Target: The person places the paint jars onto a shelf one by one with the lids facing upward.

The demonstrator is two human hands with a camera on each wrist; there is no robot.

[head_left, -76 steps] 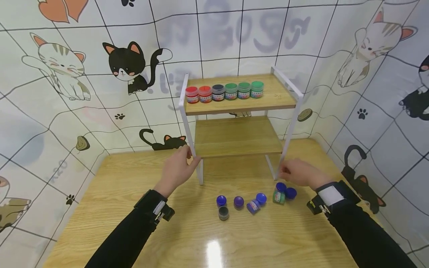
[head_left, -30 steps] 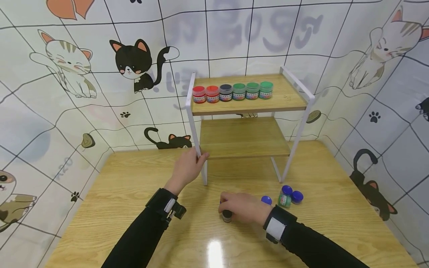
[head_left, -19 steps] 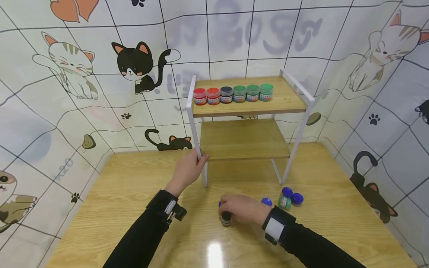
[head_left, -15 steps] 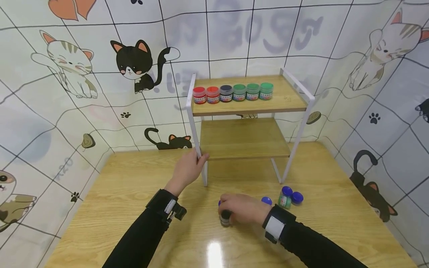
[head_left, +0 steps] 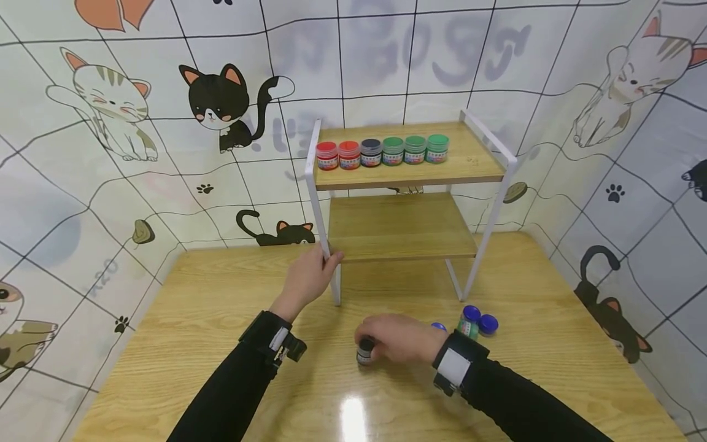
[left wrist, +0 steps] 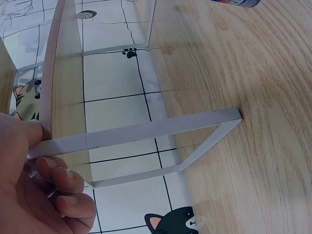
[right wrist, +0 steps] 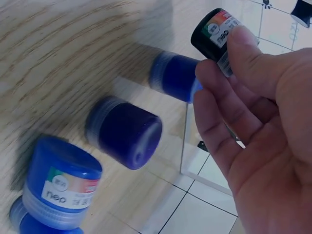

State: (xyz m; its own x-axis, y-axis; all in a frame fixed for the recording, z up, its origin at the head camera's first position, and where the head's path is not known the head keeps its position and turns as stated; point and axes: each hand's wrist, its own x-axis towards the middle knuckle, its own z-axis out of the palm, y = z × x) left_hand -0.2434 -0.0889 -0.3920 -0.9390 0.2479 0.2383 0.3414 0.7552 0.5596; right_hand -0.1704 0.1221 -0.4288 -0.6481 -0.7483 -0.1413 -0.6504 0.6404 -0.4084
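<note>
Both hands are clamped, well apart: the left hand point(head_left: 306, 276) on the left leg point(head_left: 336, 290) of the rack point(head_left: 403, 227), the right hand point(head_left: 397, 339) on a black jar point(head_left: 364, 355) at the bench point(head_left: 221, 356), roughly upright, near and slightly right of that leg.

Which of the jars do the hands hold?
The black jar, pinched in the right hand. The six jars on the top shelf and the other jars on the table are not gripped.
</note>
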